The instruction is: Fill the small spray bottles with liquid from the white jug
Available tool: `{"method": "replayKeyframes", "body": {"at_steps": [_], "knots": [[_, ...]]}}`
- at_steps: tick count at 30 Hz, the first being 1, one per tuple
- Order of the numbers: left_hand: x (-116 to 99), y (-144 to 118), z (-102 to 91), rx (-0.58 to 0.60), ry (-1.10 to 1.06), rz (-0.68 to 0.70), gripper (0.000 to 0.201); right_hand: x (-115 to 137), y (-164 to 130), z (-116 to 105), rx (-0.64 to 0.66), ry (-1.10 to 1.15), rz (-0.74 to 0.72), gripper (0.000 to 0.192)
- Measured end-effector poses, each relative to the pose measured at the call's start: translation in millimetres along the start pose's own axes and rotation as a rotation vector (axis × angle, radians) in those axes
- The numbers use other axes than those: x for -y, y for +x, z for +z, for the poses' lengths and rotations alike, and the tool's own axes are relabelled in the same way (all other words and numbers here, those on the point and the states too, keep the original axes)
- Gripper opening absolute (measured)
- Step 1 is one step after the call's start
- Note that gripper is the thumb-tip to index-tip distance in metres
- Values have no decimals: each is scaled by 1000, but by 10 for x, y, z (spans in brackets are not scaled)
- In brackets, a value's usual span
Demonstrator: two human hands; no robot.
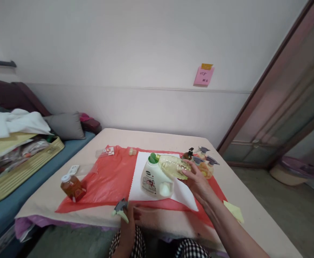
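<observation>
1. The right hand (197, 181) is clamped around a clear plastic bottle (174, 165) of pale yellow liquid, fingers wrapped over its lower body, holding it tipped on its side above the table.
2. The bottle's neck points left and meets the green opening (153, 158) at the top of a white detergent jug (154, 178).
3. The jug stands upright on a white cloth (183, 195), which lies on a red plastic sheet (111, 179) spread over the table (256, 218).
4. The left hand (131, 215) rests at the near edge of the table, fingers closed around a grey and pale green spray nozzle (120, 209).
5. Just behind the right hand stands a cluster of pump and spray bottles (202, 159), one dark brown, the others holding amber liquid with grey tops.
6. An amber bottle with a white cap (72, 187) leans near the left edge of the red sheet, well apart from the jug.
7. A yellow sticky pad (233, 210) lies on the table to the right of the forearm.
8. A pink note (204, 76) is stuck on the wall beyond the table.
9. Checked trousers (191, 249) show below the table's edge.
</observation>
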State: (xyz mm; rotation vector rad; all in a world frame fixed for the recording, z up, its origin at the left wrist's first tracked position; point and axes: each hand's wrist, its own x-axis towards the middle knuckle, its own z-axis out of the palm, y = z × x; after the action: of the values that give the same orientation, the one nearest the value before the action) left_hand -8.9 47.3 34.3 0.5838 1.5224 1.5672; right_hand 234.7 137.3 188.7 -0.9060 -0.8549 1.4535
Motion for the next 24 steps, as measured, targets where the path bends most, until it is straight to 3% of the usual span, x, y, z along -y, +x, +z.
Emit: {"method": "replayKeyframes", "body": {"at_steps": [4,9,17,24], "knots": [[134,-1,-22,10,29,25,70,48,55,41,-9,-40,0,54],[149,-53,-44,108,153,83,63,110,66,96,-47,-165,-16,54],[159,-51,-64,120,135,69,62,307,126,131,-6,-653,-202,58],[143,-48,-54,126,134,63,63,515,154,381,-26,-969,-323,72]]}}
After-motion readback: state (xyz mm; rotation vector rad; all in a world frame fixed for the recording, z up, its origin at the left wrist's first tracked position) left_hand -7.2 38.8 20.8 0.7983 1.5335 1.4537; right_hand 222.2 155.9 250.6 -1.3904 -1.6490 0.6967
